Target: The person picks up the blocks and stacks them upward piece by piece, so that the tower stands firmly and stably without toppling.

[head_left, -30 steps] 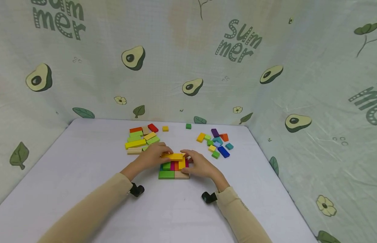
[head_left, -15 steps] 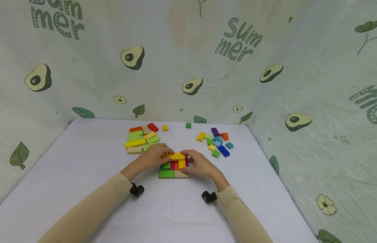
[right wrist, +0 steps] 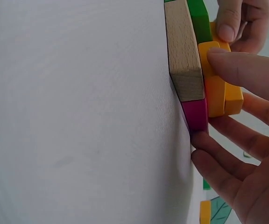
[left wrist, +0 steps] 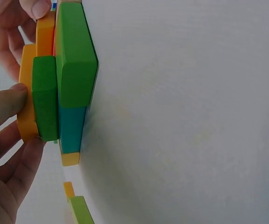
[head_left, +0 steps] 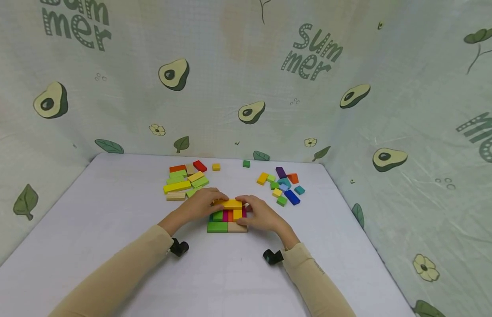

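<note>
Before me stands a low stack of coloured wooden blocks, with a light green block (head_left: 217, 227) and a bare wood block (right wrist: 183, 46) at the front of its base. My left hand (head_left: 202, 203) pinches a long yellow-orange block (head_left: 232, 204) lying across the top, thumb on the near side. Under it sit a dark green block (left wrist: 45, 98) on the left and another yellow-orange block (right wrist: 214, 88) on the right. My right hand (head_left: 261, 213) holds this right-hand block, thumb on its near end, with lower fingers by a magenta block (right wrist: 196, 114) in the base.
Several loose blocks, among them a yellow block (head_left: 177, 187) and a red block (head_left: 199, 166), lie behind on the left. Another scattered group with a blue block (head_left: 292, 197) lies right of the stack. A green block (head_left: 246, 164) sits alone near the table's back edge.
The long yellow-orange block has shifted slightly right and its right end now sits straight over the lower yellow-orange block. Both hands have stayed almost in place.
</note>
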